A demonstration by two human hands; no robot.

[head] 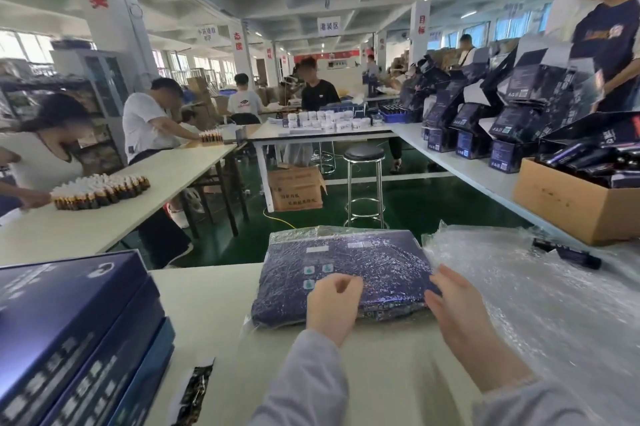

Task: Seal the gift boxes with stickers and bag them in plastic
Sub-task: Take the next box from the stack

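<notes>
Long white counters are ranged round a busy packing hall, where other workers are seen at bottles and dark boxes and a stool [364, 157] is left on the green floor. On the near counter [214, 321] one gift box [363, 262] is laid flat, already inside a bubbled plastic bag [281, 237], between a stack of blue boxes [69, 321] on the left and a heap of spare bags [519, 287] on the right. The left grip [332, 304] is set on the near edge of the box with its fingers curled down onto the film; whether any plastic is pinched cannot be told. The right grip [460, 314] is laid against the near right corner with fingers nearly straight, and nothing is held in it. The box is judged stiff, flat and fairly light, while the bag is likely soft and slippery, so that it may slide over the card. Hold is best taken on the box's edges through the film, not on the loose plastic showing at the near left corner. The box is seen as dark blue and rectangular, its surface glinting under the bubbles, with pale labels along the far edge and three small teal marks towards the left.
</notes>
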